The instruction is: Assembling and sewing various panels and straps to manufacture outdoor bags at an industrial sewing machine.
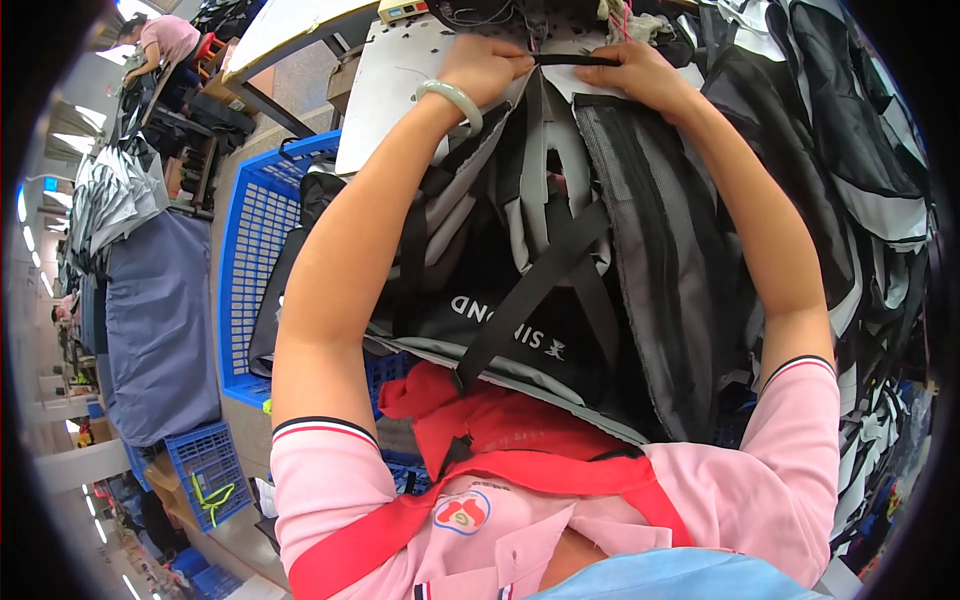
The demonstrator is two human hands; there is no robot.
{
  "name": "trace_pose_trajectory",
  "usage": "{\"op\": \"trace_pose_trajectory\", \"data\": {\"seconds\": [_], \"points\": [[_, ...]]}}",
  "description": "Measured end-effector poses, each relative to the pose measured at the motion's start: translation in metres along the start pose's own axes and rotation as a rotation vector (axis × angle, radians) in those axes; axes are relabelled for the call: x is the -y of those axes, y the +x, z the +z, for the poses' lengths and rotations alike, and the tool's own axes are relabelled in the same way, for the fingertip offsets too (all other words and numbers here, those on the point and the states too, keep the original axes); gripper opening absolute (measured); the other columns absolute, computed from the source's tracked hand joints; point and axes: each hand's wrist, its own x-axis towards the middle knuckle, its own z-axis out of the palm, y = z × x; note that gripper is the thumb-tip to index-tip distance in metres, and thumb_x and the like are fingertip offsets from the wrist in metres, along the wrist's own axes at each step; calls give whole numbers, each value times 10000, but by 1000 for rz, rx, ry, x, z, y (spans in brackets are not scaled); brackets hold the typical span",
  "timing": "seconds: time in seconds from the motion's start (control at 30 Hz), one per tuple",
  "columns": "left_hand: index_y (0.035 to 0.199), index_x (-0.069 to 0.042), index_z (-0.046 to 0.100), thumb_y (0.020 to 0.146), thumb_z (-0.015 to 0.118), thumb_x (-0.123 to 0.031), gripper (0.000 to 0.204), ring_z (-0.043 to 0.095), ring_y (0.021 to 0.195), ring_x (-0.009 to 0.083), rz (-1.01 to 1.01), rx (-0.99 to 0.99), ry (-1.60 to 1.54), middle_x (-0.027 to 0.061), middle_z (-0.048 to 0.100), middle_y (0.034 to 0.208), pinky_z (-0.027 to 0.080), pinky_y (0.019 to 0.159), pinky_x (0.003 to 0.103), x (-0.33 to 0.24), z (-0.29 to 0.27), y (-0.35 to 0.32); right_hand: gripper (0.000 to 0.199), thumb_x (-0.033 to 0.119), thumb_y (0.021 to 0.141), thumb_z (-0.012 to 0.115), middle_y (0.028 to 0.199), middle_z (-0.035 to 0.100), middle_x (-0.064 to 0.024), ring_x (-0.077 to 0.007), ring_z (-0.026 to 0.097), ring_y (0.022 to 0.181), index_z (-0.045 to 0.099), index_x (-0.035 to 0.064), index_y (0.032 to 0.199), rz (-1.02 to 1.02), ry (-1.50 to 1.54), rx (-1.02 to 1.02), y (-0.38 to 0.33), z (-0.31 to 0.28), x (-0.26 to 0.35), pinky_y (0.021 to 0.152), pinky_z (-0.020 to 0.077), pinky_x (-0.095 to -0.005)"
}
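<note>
A short black strip of webbing (562, 60) is stretched between my two hands at the far side of the white work table (395, 85). My left hand (482, 70), with a pale bangle on its wrist, pinches the strip's left end. At the other end, my right hand (640, 78) grips it between thumb and fingers. Beneath it hangs a partly sewn black and grey bag (500, 270), spread over the table edge toward my lap. Its black straps cross over the front panel, and a mesh side panel (640, 220) lies at the right.
Beyond my hands stands the dark base of a sewing machine (490, 12), partly cut off. A blue plastic basket (235, 290) with dark pieces is at my left. Black and grey fabric pieces (860, 130) pile up on the right. Another person (165, 42) works far off at the upper left.
</note>
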Motion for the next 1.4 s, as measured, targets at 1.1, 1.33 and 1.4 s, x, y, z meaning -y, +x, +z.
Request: {"op": "trace_pose_trajectory", "data": {"seconds": [1.1, 1.33, 1.4], "points": [[1055, -11, 711, 819, 725, -212, 310, 632, 890, 117, -64, -163, -283, 76, 713, 983, 472, 847, 264, 14, -18, 9, 525, 399, 875, 655, 1060, 634, -47, -86, 553, 953, 619, -19, 1191, 52, 236, -145, -1, -33, -31, 864, 411, -239], [873, -35, 721, 810, 601, -105, 152, 668, 718, 212, 545, 61, -277, 121, 698, 789, 516, 671, 333, -72, 33, -138, 300, 247, 971, 528, 1075, 620, -28, -135, 555, 993, 648, 30, 1141, -313, -111, -256, -76, -42, -7, 900, 411, -254], [699, -95, 661, 728, 609, -150, 80, 612, 684, 227, 849, 140, -43, 60, 621, 668, 456, 709, 374, -105, 49, -198, 235, 171, 954, 555, 1078, 637, -38, -139, 567, 1004, 651, 24, 1110, -381, -234, -261, -101, -37, 54, 913, 420, -272]]}}
